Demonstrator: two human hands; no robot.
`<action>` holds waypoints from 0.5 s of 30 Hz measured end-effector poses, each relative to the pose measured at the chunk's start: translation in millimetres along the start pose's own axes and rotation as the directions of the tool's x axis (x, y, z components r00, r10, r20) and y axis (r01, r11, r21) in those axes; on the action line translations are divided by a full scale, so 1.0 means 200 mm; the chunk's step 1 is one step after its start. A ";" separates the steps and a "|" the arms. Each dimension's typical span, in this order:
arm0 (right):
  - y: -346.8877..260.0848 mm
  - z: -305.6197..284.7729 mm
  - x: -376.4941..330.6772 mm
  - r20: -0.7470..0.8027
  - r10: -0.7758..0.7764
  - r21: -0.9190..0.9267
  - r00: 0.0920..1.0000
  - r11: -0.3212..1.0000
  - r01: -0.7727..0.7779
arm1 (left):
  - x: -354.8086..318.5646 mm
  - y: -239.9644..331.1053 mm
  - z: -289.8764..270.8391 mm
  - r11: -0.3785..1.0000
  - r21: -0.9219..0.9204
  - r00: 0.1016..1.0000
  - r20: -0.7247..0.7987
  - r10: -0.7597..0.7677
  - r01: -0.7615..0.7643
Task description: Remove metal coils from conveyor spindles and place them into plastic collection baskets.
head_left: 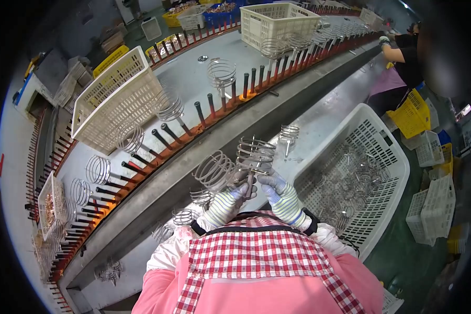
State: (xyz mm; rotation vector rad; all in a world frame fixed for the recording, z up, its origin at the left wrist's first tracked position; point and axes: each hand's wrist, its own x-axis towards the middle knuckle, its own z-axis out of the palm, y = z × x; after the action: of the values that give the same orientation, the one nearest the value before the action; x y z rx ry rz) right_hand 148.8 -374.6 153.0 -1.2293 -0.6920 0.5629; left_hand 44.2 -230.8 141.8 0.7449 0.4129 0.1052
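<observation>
In striped gloves, my two hands meet in front of my chest. My left hand is closed on the stem of a spiral wire holder, a silver coil standing upright above the fingers. The fingers of my right hand are bent against the plate under that coil, beside the stem. A second coil leans to the left above my left hand; whether that hand holds it too, I cannot tell. Further coils lie by my left wrist. One small coil stands on the metal bench beyond my right hand.
A curved conveyor with black-tipped pegs crosses ahead, some pegs carrying coils. A large white basket of wire pieces stands at my right. Cream crates sit on the conveyor's inner table. Another person's arm works at the far right.
</observation>
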 end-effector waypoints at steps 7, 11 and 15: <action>0.15 -0.03 -0.05 0.161 0.376 0.302 0.912 0.861 -0.409 | -0.04 0.05 0.09 0.976 0.183 0.993 0.014 -0.120 0.116; 0.11 -0.03 -0.10 0.161 0.479 0.355 0.863 0.788 -0.503 | -0.02 0.10 0.18 0.730 0.682 0.988 0.082 -0.133 0.042; 0.20 -0.05 -0.13 0.101 0.494 0.288 0.864 0.816 -0.501 | -0.02 0.11 0.19 0.620 0.782 0.988 0.133 -0.074 -0.059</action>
State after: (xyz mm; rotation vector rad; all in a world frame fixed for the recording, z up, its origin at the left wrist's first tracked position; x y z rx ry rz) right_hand 137.8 -390.2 107.2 -1.1073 -0.2709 1.0813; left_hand 56.5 -239.6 182.6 1.6273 0.3016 -0.1640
